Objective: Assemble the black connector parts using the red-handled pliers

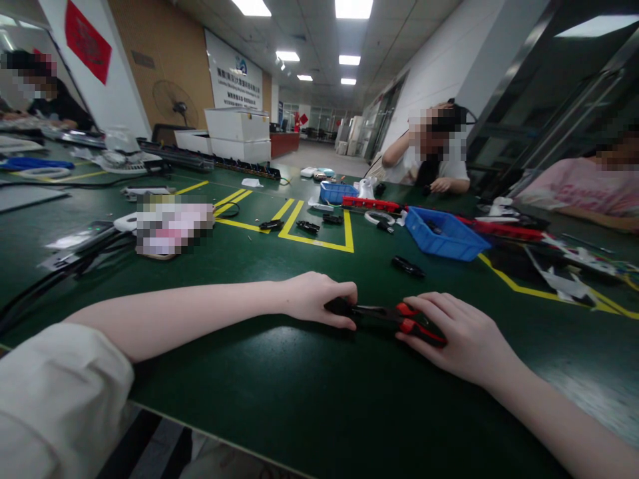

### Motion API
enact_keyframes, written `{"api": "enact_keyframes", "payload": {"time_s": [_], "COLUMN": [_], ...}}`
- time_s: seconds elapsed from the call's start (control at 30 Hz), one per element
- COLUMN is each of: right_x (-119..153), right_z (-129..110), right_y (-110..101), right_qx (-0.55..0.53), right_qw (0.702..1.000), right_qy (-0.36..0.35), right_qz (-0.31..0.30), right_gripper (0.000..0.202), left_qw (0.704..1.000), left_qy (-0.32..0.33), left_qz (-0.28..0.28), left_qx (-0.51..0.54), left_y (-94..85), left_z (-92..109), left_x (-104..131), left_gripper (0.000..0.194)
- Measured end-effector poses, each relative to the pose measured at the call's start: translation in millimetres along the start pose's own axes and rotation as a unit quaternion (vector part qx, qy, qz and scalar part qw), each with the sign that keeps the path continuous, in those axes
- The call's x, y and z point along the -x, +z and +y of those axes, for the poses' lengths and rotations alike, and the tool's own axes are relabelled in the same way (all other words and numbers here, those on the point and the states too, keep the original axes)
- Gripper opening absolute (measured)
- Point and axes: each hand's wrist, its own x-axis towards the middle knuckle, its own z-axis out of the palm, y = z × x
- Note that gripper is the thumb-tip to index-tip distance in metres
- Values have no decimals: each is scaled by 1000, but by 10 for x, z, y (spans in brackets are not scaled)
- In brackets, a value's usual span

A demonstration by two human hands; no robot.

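Observation:
My left hand [319,301] pinches a small black part [340,306] between thumb and fingers, above the green table [319,392]. My right hand [452,329] is wrapped round the red and black handles of pliers [414,324]. The plier jaws point left and reach the black part at my left fingertips; whether they grip it is too small to tell. Beyond my hands, a loose black piece [408,266] lies on the table. Farther back, several similar black pieces [308,227] lie in and near a yellow taped outline.
A blue bin [444,234] stands right of centre, with a smaller blue bin [338,193] behind it. A phone-like item [174,228] and black cables lie at the left. Red strips [372,203] run along the back right. Other people sit round the table.

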Motion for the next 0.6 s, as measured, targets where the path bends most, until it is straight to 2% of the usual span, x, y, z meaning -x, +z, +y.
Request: {"api": "enact_keyframes", "payload": {"time_s": [0.6], "right_x": [-27], "right_z": [-29], "right_y": [-5], "right_qx": [-29], "right_qw": [999], "right_qy": [-8], "right_qz": [19], "right_gripper": [34], "left_qw": [1000], "left_qy": [15], "left_qz": [-1], "left_qx": [-11], "left_y": [5], "left_z": [-3], "left_x": [6], "left_gripper": [39]}}
